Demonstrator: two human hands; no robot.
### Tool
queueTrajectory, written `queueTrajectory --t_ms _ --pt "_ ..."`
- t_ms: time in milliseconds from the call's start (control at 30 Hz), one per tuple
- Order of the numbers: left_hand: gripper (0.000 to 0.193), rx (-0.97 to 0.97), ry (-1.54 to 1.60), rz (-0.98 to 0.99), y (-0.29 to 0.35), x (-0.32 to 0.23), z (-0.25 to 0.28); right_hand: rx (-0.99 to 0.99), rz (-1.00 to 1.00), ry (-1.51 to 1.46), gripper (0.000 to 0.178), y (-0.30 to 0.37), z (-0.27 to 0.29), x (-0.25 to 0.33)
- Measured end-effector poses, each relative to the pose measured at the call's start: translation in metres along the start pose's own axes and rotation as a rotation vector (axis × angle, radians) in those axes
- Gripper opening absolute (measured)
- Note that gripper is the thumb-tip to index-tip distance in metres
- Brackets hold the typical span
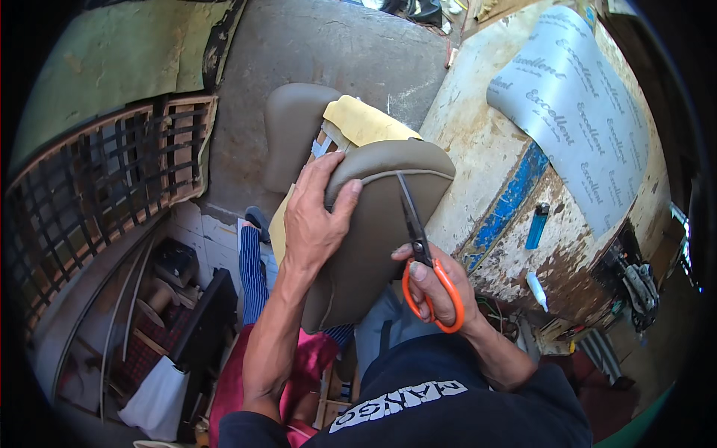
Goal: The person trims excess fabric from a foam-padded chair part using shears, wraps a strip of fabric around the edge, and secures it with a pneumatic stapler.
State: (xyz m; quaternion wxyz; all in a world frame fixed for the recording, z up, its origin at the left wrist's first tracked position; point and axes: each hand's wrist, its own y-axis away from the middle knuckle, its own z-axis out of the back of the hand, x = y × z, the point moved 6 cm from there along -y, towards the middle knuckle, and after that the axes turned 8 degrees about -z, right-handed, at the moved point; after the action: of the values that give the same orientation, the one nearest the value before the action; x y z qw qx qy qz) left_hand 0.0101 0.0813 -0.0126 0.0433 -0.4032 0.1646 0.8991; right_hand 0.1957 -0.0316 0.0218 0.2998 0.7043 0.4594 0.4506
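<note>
A padded seat cushion [366,224] in brown-grey leather-like cover stands tilted in front of me, with a piped seam near its upper edge. My left hand [320,205] grips its upper left side, thumb on the front face and fingers over the edge. In my right hand [444,291] is a pair of scissors [413,216] with orange handles. Its blades look closed, and the tip rests at or just over the piped seam. A sheet of yellow foam [366,121] shows behind the cushion. Another brown-grey padded piece [295,127] lies beyond it on the left.
On the right, a worn workbench [478,104] with peeling paint carries a rolled printed grey sheet [575,112], a blue lighter [537,226] and a small white tube [536,291]. A frame with woven black straps [112,187] stands at left. Someone's striped trouser leg [252,276] shows below it.
</note>
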Motion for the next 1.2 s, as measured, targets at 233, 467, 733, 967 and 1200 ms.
queueTrajectory --t_ms 233,467,733,967,1200 --pt "0.056 -0.095 -0.193 -0.154 0.007 -0.001 0.011 -0.122 0.133 0.039 0.044 0.022 0.014 0.024" --pt "0.055 -0.155 -0.189 -0.129 -0.017 0.025 0.088 -0.256 0.144 0.248 0.045 0.023 0.018 0.036" --pt "0.055 -0.550 -0.516 0.090 -0.013 0.094 0.170 -0.500 0.431 0.806 0.058 0.015 -0.018 0.062" --pt "0.049 -0.557 -0.402 0.056 -0.048 0.109 0.182 -0.840 0.369 0.829 0.063 0.026 0.000 0.077" --pt "0.054 -0.441 -0.237 0.224 -0.047 0.127 0.184 -1.224 0.347 0.759 0.045 0.069 0.063 0.069"
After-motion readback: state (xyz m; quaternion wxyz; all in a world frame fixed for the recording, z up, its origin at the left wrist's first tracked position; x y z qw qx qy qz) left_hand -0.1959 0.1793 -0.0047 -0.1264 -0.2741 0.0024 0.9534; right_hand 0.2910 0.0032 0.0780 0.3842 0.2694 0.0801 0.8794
